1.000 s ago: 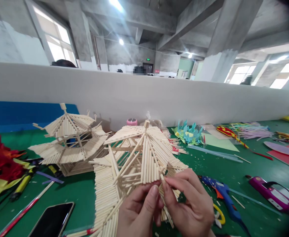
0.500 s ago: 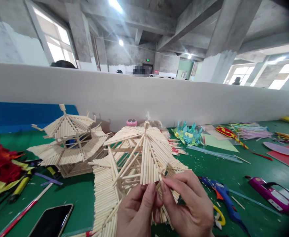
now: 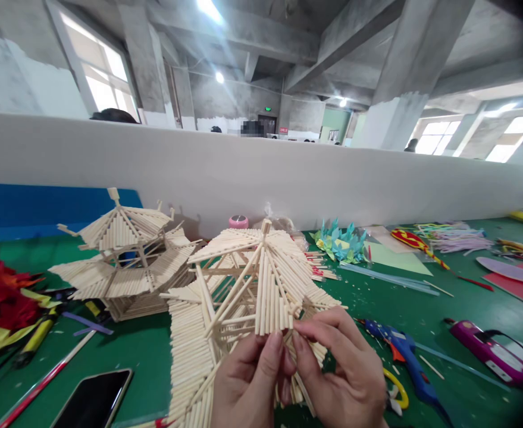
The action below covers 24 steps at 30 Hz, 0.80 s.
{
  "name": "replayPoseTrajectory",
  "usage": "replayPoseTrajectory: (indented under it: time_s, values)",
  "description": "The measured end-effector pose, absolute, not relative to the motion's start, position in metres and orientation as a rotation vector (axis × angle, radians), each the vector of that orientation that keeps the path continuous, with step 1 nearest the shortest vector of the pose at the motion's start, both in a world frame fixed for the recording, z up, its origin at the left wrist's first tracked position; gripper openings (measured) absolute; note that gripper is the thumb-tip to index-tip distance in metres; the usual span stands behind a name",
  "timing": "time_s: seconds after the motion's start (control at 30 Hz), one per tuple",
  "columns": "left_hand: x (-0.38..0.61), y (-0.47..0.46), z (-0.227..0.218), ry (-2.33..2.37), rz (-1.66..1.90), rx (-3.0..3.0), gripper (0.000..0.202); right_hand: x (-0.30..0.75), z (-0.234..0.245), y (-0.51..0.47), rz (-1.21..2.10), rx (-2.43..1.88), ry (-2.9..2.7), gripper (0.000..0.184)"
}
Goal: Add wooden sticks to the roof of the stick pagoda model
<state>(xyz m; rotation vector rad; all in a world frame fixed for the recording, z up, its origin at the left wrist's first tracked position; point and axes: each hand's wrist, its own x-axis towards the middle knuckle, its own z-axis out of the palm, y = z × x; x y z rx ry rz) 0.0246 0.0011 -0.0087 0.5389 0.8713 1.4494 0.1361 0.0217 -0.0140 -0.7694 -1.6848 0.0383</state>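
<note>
A pavilion model of thin wooden sticks (image 3: 288, 261) stands before me, its pointed roof partly covered with sticks and partly open frame. My left hand (image 3: 250, 377) is closed at the lower edge of the front roof panel, thumb and fingertips pinching the stick ends. Beside it, my right hand (image 3: 344, 368) pinches at the lower end of a short wooden stick (image 3: 290, 319) on that panel's right edge. The fingers hide part of this end. A blue glue gun (image 3: 404, 351) lies right of my right hand.
A second stick pavilion (image 3: 127, 255) stands behind left. A phone (image 3: 94, 398) lies front left, near red and yellow paper (image 3: 2, 297). At right are yellow-handled scissors (image 3: 397, 389), a purple device (image 3: 488, 351) and a teal paper craft (image 3: 340, 241). A white partition (image 3: 261, 172) closes the back.
The short stick now sits closer against the roof panel's right edge, and my right fingertips have shifted slightly down its end. My left hand stays nearly still.
</note>
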Motion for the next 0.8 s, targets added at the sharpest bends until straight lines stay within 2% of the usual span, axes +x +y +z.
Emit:
replayPoseTrajectory:
  time_s: [0.8]
  values:
    - [0.0236,0.0005,-0.0089,0.889,1.425,0.531,0.025,0.1345,-0.0132,0.0199,0.049,-0.766,-1.657,0.028]
